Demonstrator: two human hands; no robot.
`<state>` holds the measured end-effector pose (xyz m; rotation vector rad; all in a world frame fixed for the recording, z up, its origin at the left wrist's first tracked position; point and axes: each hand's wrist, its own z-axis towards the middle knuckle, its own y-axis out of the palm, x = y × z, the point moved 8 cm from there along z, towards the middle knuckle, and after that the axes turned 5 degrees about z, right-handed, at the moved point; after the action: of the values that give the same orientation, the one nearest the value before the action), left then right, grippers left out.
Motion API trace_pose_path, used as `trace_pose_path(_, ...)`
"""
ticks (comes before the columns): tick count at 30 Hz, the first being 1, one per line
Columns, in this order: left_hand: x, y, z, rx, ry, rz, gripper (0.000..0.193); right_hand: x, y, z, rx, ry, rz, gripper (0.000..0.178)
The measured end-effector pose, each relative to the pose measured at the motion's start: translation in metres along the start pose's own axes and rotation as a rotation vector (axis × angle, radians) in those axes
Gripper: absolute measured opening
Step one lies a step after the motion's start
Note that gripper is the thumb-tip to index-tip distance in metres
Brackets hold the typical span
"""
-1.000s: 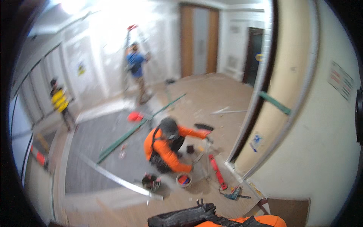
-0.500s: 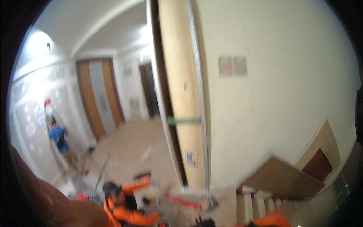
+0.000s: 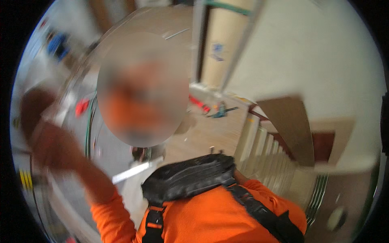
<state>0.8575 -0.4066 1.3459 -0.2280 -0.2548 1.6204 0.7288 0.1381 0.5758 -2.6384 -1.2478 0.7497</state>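
Observation:
At the left, my left hand [image 3: 52,146] is raised, with its bare forearm coming out of an orange sleeve; motion smears its fingers. My right hand [image 3: 241,178] is mostly hidden behind the black pouch [image 3: 188,178] strapped on my chest, and only a bit of skin shows by the orange sleeve. What either hand holds, if anything, I cannot make out. Beyond the pouch lies a pale metal strip [image 3: 137,169]. Farther off on the floor are a red bar-like thing [image 3: 199,103] and a teal tool [image 3: 221,111].
A blurred oval covers a person in orange [image 3: 125,115] ahead. Another person in blue [image 3: 58,46] is at the far left. A tall wrapped column [image 3: 221,48] stands by the wall. Stairs [image 3: 263,150] descend at the right, beside leaning brown boards [image 3: 289,125]. A green cable [image 3: 89,133] crosses the floor.
My view has tipped downward, bringing my chest, pouch and sleeves into sight. My left arm, large and close at the lower left before, now shows farther out with its hand.

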Motion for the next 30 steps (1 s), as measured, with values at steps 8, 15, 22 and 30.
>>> trace_pose_path(8, -0.024, 0.016, -0.622, -1.477, -1.168, 0.036, 0.033, -0.096, 0.086, 0.025, -0.145, -0.134, -0.422, 0.055)
trace_pose_path(15, 0.085, -0.164, -0.854, -1.504, -2.028, 0.117, 0.034, -0.217, 0.128, 0.056, -0.213, -0.258, -0.685, 0.054)
trace_pose_path(22, 0.123, -0.171, -0.854, -1.056, -2.366, 0.187, 0.035, -0.320, 0.156, 0.086, -0.285, -0.379, -0.804, 0.052)
trace_pose_path(30, 0.110, -0.099, -0.829, -0.958, -2.241, 0.031, 0.037, -0.351, 0.181, 0.107, -0.315, -0.419, -0.945, 0.050)
